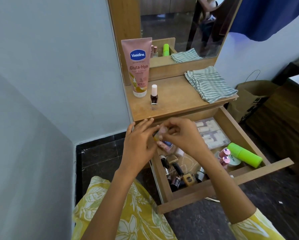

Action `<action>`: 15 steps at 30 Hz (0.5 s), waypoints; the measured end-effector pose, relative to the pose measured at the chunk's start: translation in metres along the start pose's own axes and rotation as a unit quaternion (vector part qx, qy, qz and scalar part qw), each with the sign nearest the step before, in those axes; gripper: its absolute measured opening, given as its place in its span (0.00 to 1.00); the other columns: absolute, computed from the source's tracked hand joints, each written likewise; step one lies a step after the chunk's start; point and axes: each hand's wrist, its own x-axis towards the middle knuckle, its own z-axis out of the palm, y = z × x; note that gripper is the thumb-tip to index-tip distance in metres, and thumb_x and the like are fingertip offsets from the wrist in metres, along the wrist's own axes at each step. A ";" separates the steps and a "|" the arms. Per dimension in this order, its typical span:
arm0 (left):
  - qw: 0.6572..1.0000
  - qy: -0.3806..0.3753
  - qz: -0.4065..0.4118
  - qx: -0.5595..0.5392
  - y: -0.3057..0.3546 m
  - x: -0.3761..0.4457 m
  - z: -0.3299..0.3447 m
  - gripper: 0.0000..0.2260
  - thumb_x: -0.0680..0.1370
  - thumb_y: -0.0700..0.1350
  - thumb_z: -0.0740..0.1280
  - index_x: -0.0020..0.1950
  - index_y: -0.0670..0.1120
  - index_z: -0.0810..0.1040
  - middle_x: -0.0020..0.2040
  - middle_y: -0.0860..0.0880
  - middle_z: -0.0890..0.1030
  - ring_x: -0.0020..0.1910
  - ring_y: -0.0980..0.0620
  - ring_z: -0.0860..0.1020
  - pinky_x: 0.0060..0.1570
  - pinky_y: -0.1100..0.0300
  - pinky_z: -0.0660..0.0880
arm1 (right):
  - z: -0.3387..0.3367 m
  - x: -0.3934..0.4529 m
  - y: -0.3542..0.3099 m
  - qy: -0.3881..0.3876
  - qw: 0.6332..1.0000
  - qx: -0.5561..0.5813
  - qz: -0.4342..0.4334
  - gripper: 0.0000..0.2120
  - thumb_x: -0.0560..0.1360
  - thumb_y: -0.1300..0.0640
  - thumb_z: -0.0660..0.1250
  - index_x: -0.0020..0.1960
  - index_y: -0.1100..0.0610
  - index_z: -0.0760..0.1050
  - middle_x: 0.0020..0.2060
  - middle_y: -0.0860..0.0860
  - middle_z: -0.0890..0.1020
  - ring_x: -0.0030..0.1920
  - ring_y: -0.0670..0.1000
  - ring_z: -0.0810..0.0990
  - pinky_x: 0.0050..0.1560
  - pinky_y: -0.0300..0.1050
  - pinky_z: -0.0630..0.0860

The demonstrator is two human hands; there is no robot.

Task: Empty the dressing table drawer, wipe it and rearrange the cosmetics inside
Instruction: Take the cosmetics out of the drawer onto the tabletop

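Observation:
The wooden drawer (232, 181) stands pulled out under the dressing table top (176, 101). Both hands meet above its back left corner. My right hand (181, 135) pinches a small bottle (160, 133) with a pale cap and yellowish body. My left hand (140, 142) touches the same bottle with fingers spread; whether it grips it is unclear. Inside the drawer lie several dark nail polish bottles (176, 172), a clear compartment box (212, 134), a green bottle (244, 156), pink-capped bottles (224, 155) and a white jar (234, 161). On the top stand a pink Vaseline tube (139, 66) and a dark nail polish (154, 96).
A striped grey cloth (209, 84) lies folded on the right of the table top, below the mirror (180, 26). A white wall (58, 75) runs along the left. A brown paper bag (249, 99) and dark furniture (283, 122) stand to the right on the dark floor.

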 end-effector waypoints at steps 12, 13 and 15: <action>0.948 0.196 -0.171 -0.185 -0.014 0.054 -0.016 0.11 0.71 0.44 0.74 0.52 0.44 0.81 0.43 0.56 0.80 0.41 0.67 0.77 0.44 0.76 0.72 | -0.001 0.006 0.004 -0.018 0.995 -0.096 -0.018 0.17 0.71 0.62 0.72 0.58 0.52 0.76 0.46 0.44 0.81 0.46 0.41 0.80 0.52 0.41 0.78; 0.947 0.192 -0.177 -0.187 -0.019 0.059 -0.014 0.12 0.71 0.44 0.75 0.52 0.43 0.81 0.43 0.56 0.80 0.40 0.67 0.77 0.43 0.76 0.72 | -0.002 0.004 0.011 -0.080 0.982 -0.171 -0.012 0.17 0.71 0.61 0.72 0.59 0.51 0.75 0.47 0.43 0.80 0.49 0.43 0.79 0.55 0.45 0.77; 0.948 0.183 -0.178 -0.188 -0.025 0.066 -0.011 0.13 0.70 0.43 0.75 0.52 0.42 0.80 0.44 0.56 0.79 0.40 0.66 0.77 0.43 0.75 0.73 | -0.002 -0.002 0.023 -0.198 0.945 -0.260 0.011 0.19 0.71 0.59 0.71 0.60 0.49 0.75 0.52 0.45 0.80 0.54 0.46 0.77 0.59 0.46 0.74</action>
